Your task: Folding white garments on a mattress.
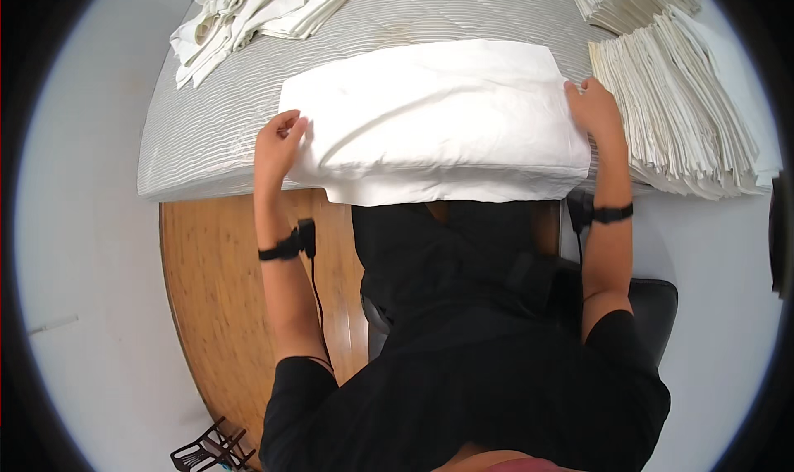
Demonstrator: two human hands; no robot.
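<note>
A white cloth (446, 118) lies spread across the near part of a mattress, its front edge hanging over the mattress's rim. Soft creases run diagonally over its left half. My left hand (279, 146) pinches the cloth's left edge between thumb and curled fingers. At the right edge, my right hand (595, 109) grips the cloth with the thumb on top. Some of the fingertips on both hands are hidden.
The quilted mattress (211, 125) bears a loose heap of off-white cloths (260, 13) at back left. Beside my right hand stands a tall stack of folded cloths (676, 106), with another stack (633, 4) behind. A black chair (654, 311) is under me; a small dark wooden chair (214, 447) stands lower left.
</note>
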